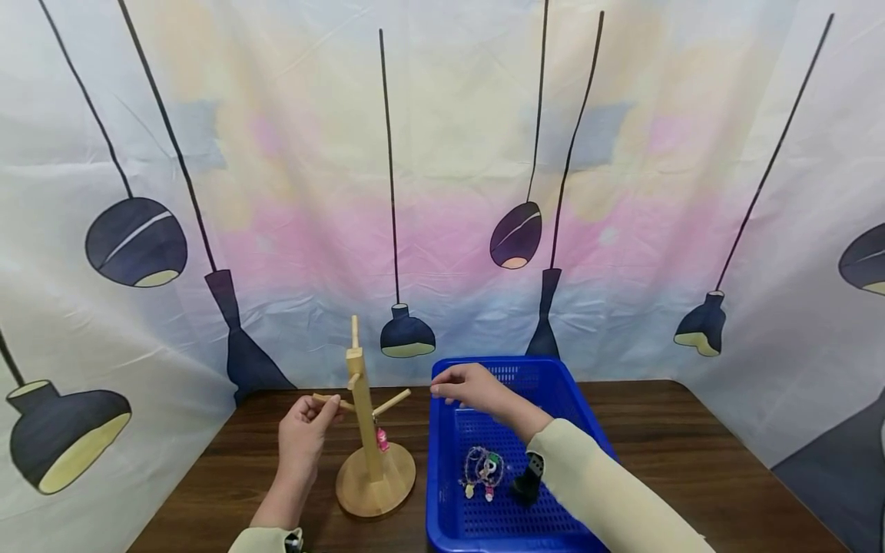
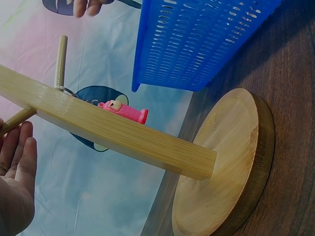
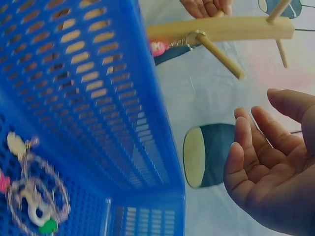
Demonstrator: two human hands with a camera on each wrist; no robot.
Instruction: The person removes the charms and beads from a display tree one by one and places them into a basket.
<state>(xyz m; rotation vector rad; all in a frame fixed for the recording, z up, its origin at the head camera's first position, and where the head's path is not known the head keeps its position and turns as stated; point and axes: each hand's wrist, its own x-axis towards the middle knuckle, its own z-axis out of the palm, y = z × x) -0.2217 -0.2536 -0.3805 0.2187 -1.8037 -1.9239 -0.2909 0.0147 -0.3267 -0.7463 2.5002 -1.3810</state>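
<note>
The left hand (image 1: 304, 430) holds a peg on the wooden stand (image 1: 369, 430). The right hand (image 1: 470, 388) hangs loose and empty above the blue basket (image 1: 442, 461), beside the stand.

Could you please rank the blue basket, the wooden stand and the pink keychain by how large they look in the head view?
1. Blue basket
2. Wooden stand
3. Pink keychain

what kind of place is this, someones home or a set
Most likely a staged recording set, not a lived-in room. A printed fabric backdrop of hanging lamps wraps a dark wooden table, which bears only a wooden peg stand and a blue plastic basket of trinkets.
</note>
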